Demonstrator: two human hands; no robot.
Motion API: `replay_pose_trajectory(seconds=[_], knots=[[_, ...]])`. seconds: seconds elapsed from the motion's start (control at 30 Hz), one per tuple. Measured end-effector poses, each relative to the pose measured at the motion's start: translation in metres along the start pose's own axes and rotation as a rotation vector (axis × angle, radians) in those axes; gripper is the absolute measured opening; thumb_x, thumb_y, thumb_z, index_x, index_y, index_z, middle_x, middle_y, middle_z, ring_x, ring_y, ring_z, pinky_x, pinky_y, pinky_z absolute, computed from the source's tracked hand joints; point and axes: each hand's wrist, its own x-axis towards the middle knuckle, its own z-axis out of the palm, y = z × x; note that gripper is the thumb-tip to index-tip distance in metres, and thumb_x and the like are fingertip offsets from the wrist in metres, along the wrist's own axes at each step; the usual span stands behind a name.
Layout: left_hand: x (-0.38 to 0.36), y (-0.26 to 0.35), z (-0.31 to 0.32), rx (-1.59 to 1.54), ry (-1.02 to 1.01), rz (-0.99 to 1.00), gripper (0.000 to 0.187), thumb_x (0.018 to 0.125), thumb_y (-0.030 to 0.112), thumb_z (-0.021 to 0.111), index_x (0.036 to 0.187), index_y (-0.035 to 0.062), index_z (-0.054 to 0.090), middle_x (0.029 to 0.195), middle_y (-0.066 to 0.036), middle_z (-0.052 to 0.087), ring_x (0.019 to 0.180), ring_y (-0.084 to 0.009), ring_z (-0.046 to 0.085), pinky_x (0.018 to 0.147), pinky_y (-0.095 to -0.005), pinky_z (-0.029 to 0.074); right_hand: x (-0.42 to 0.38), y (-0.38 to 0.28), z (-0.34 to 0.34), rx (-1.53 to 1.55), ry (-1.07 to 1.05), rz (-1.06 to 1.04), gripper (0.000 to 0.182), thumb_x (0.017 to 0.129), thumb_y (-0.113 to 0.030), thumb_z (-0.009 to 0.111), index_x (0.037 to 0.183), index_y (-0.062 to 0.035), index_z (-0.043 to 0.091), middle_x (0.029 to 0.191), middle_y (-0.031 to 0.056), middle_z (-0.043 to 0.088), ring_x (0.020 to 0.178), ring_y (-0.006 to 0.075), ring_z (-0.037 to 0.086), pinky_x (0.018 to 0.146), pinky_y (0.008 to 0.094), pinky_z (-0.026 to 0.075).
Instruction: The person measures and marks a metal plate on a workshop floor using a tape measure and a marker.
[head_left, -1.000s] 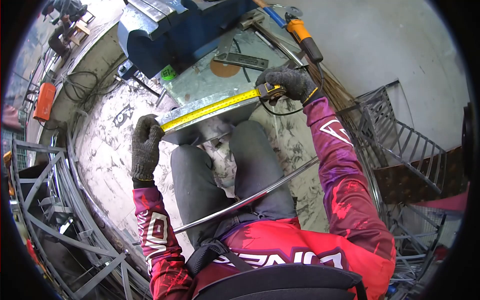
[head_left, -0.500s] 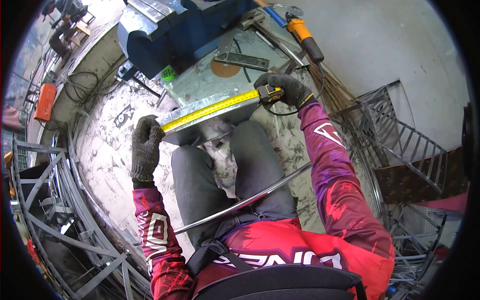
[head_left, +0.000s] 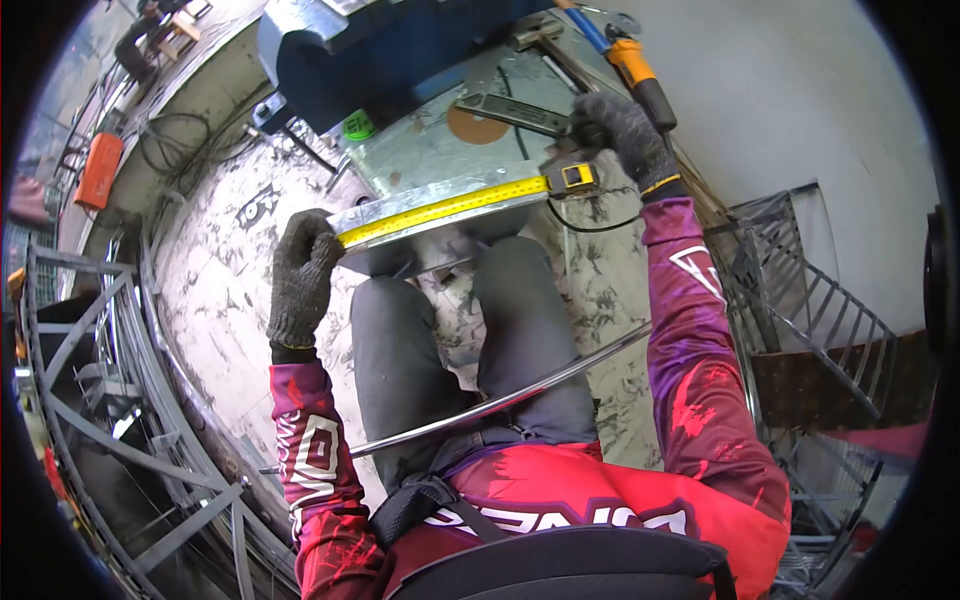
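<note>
My left hand [head_left: 304, 275], in a dark knit glove, pinches the end of a yellow tape measure [head_left: 450, 210] at the left end of a grey metal piece [head_left: 400, 236]. The blade stretches along the top edge of that piece, in front of my knees. Its black-and-yellow case [head_left: 576, 179] rests at the right end, with no hand on it. My gloved right hand [head_left: 622, 140] is above and to the right of the case, by the right end of a metal try square [head_left: 520, 113]. Its fingers are blurred, so their grip cannot be made out.
A blue vise [head_left: 350, 70] stands at the back. Around the glass-like top lie a brown disc [head_left: 477, 125], a green roll [head_left: 357, 125], a hammer [head_left: 537, 36] and an orange angle grinder [head_left: 635, 70]. A metal rod [head_left: 500, 402] crosses my lap. Metal frames [head_left: 130, 440] stand left.
My right hand has let go of the tape case and moved up and right towards the try square. The left hand stays at the tape's end. The whole view has shifted slightly.
</note>
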Motion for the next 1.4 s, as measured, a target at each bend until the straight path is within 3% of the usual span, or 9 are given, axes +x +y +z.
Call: replay_pose_trajectory(seconds=[0.2, 0.6, 0.7, 0.87, 1.07, 1.17, 1.3, 1.37, 1.4], knots=[[0.001, 0.001, 0.001, 0.005, 0.028, -0.035, 0.006, 0.098, 0.003, 0.060, 0.103, 0.0016, 0.058, 0.111, -0.006, 0.056, 0.096, -0.0126, 0.053, 0.086, -0.0291, 0.049, 0.064, 0.002, -0.003, -1.078, 0.234, -0.037, 0.049, 0.094, -0.035, 0.067, 0.131, -0.0035, 0.068, 0.131, 0.0215, 0.069, 0.122, 0.0370, 0.065, 0.107, 0.0445, 0.049], [-0.002, 0.011, 0.003, 0.089, 0.022, 0.020, 0.006, 0.095, 0.002, 0.060, 0.099, 0.0006, 0.056, 0.112, -0.009, 0.056, 0.099, -0.0150, 0.053, 0.086, -0.0300, 0.049, 0.131, 0.023, 0.014, -1.549, 0.172, 0.073, 0.031, 0.093, -0.029, 0.066, 0.109, -0.0039, 0.075, 0.106, 0.0251, 0.074, 0.100, 0.0405, 0.073, 0.094, 0.0490, 0.056], [-0.003, 0.015, 0.001, 0.091, 0.008, 0.015, 0.004, 0.096, 0.002, 0.060, 0.099, 0.0005, 0.057, 0.112, -0.008, 0.057, 0.095, -0.0134, 0.053, 0.084, -0.0302, 0.049, 0.133, 0.022, 0.002, -1.316, 0.082, 0.107, 0.030, 0.090, -0.029, 0.067, 0.107, -0.0059, 0.076, 0.106, 0.0237, 0.075, 0.101, 0.0413, 0.072, 0.093, 0.0493, 0.056], [-0.001, 0.005, 0.004, 0.088, 0.017, 0.042, 0.012, 0.101, 0.013, 0.065, 0.097, 0.0047, 0.057, 0.113, -0.003, 0.057, 0.094, -0.0095, 0.049, 0.080, -0.0252, 0.045, 0.123, 0.001, -0.013, -1.229, 0.460, 0.032, 0.045, 0.083, -0.031, 0.072, 0.121, -0.0069, 0.072, 0.114, 0.0245, 0.073, 0.111, 0.0398, 0.071, 0.099, 0.0478, 0.055], [-0.003, 0.010, 0.003, 0.066, 0.029, 0.000, 0.004, 0.094, 0.000, 0.060, 0.094, 0.0023, 0.056, 0.113, -0.009, 0.056, 0.100, -0.0153, 0.051, 0.087, -0.0294, 0.045, 0.110, -0.014, 0.028, -1.622, 0.039, 0.406, 0.045, 0.079, -0.017, 0.081, 0.122, -0.0047, 0.073, 0.123, 0.0218, 0.073, 0.117, 0.0365, 0.070, 0.099, 0.0462, 0.056], [-0.003, 0.006, 0.002, 0.068, 0.043, -0.016, 0.003, 0.094, 0.000, 0.060, 0.096, 0.0018, 0.057, 0.115, -0.009, 0.056, 0.099, -0.0143, 0.052, 0.087, -0.0292, 0.046, 0.110, -0.007, 0.027, -1.503, 0.162, 0.413, 0.047, 0.078, -0.016, 0.081, 0.123, -0.0040, 0.072, 0.124, 0.0223, 0.072, 0.118, 0.0360, 0.070, 0.100, 0.0473, 0.055], [-0.002, 0.004, 0.002, 0.080, 0.033, 0.017, 0.004, 0.096, 0.000, 0.058, 0.100, 0.0015, 0.058, 0.116, -0.007, 0.057, 0.096, -0.0132, 0.052, 0.086, -0.0286, 0.047, 0.100, -0.013, 0.025, -1.271, 0.262, 0.276, 0.044, 0.087, -0.025, 0.070, 0.124, -0.0011, 0.070, 0.122, 0.0241, 0.072, 0.120, 0.0372, 0.068, 0.105, 0.0458, 0.051], [-0.004, 0.007, 0.003, 0.058, 0.040, -0.022, 0.003, 0.096, 0.001, 0.058, 0.099, 0.0013, 0.058, 0.115, -0.008, 0.057, 0.096, -0.0139, 0.052, 0.086, -0.0294, 0.047, 0.119, 0.030, -0.014, -1.660, 0.042, -0.096, 0.042, 0.092, -0.029, 0.062, 0.124, -0.0029, 0.070, 0.121, 0.0265, 0.071, 0.118, 0.0410, 0.067, 0.104, 0.0470, 0.051], [-0.004, 0.007, 0.004, 0.072, 0.036, -0.017, 0.003, 0.096, 0.001, 0.058, 0.098, 0.0012, 0.057, 0.114, -0.009, 0.057, 0.096, -0.0144, 0.053, 0.086, -0.0298, 0.047, 0.117, 0.021, -0.013, -1.335, 0.208, -0.069, 0.040, 0.094, -0.028, 0.060, 0.123, -0.0021, 0.069, 0.121, 0.0269, 0.070, 0.117, 0.0424, 0.066, 0.103, 0.0472, 0.050]])
